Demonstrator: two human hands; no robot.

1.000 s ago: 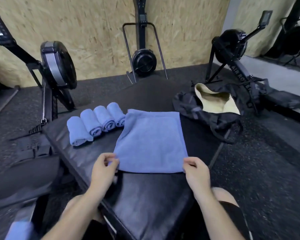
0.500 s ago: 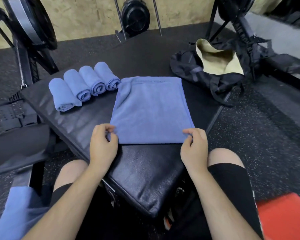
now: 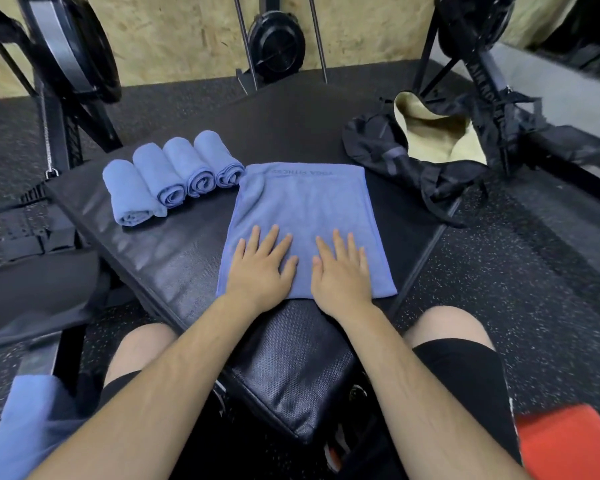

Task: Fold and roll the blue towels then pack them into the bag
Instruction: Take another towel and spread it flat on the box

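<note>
— Pressing down on what, those two?
— The left grip and right grip are both lying open, fingers straight, on the folded towel's near end on the desk.
— Which way is it running?
— Lengthwise, straight ahead of both grips; the bag is sitting ahead-right, nearer the right grip.

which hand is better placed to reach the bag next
Right, likely: the right hand lies flat on the folded towel nearest the black bag; the left hand sits toward the rolled towels.
</note>
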